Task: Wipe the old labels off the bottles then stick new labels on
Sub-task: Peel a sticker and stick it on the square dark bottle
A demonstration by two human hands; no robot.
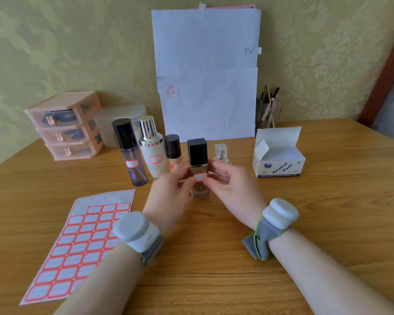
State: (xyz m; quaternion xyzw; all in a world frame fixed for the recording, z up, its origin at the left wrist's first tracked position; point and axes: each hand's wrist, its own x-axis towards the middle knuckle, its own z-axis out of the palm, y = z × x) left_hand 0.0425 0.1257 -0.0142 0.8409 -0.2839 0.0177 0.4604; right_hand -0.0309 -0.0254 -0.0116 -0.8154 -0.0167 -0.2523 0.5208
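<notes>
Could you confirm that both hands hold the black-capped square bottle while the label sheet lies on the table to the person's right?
Not quite: the head view shows the label sheet lying to the person's left, not the right. The left hand and right hand do hold the black-capped square bottle.

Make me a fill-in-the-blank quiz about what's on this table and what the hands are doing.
The left hand and right hand hold the square bottle with the ____ cap.
The label sheet lies to the hands' ____.
The open box reads Alcohol ____.
In all, ____ bottles stand on the table.
Missing words: black; left; Pads; five.
</notes>
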